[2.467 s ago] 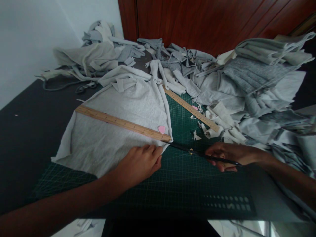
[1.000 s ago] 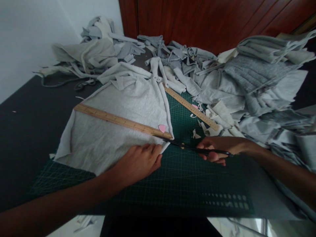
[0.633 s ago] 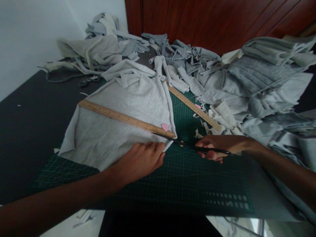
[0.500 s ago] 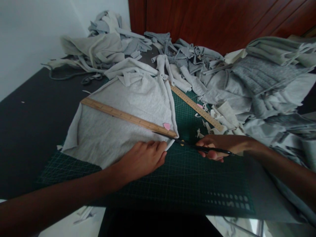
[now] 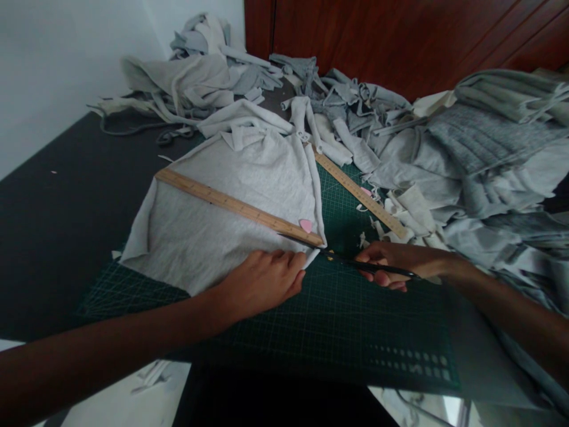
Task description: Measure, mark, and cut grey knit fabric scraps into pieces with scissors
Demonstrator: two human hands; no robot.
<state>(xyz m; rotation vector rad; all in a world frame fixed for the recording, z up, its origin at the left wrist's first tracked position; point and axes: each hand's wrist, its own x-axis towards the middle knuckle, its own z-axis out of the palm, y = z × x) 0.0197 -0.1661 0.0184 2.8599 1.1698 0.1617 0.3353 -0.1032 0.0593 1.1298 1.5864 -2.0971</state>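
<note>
The left hand (image 5: 267, 281) lies flat, fingers together, pressing down the near edge of a light grey knit fabric piece (image 5: 231, 201) spread over the green cutting mat (image 5: 338, 332) mid-table. The right hand (image 5: 393, 264) is curled around black scissors (image 5: 342, 258), blades slightly parted and biting into the fabric's right corner, just under a wooden ruler (image 5: 240, 206) lying across it. A pink tailor's chalk (image 5: 305, 225) sits by that ruler's end. A second ruler (image 5: 360, 193) lies toward the scrap pile (image 5: 444, 154) on the table's right edge. The mat's markings are too small to read.
</note>
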